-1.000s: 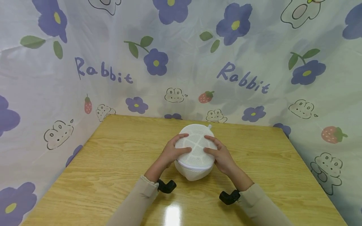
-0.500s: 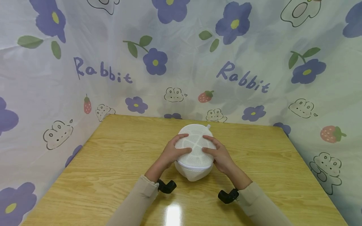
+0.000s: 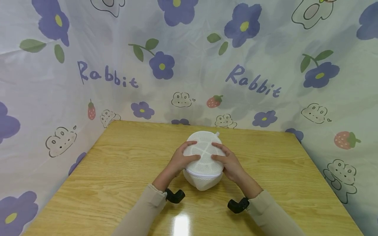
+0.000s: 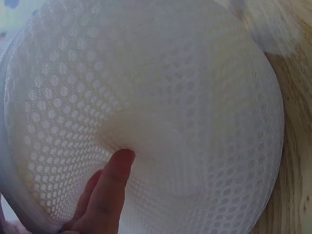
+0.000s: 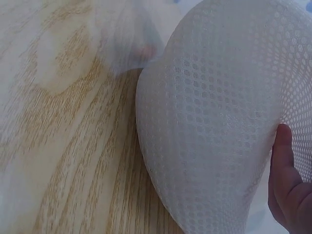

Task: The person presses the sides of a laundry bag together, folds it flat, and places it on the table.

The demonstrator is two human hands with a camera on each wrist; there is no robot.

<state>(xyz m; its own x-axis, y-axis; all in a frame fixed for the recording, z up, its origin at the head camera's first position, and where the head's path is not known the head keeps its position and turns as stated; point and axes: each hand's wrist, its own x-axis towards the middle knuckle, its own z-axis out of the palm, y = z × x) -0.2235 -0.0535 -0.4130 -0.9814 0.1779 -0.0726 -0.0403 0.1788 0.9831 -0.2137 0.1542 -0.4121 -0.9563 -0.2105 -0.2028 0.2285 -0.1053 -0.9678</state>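
A rounded white mesh laundry bag (image 3: 204,167) sits puffed out in the middle of the wooden table in the head view. A pale zip runs round its near side, and a small white tab (image 3: 217,134) sticks up at the far right edge. From the left, my left hand (image 3: 179,159) grips its side, thumb and fingertips on the top face. My right hand (image 3: 231,165) holds the opposite side the same way. In the left wrist view, fingers (image 4: 108,195) press a dent into the mesh (image 4: 229,126). Right-hand fingers (image 5: 283,168) press the mesh in the right wrist view.
The wooden table (image 3: 133,147) extends on all sides of the bag. A white curtain (image 3: 200,75) printed with flowers and rabbits hangs behind it and along both sides. Black wrist-worn cameras (image 3: 238,206) stick out below the hands.
Both hands keep their hold on the mesh laundry bag. My right hand has edged very slightly left; otherwise the scene looks the same.
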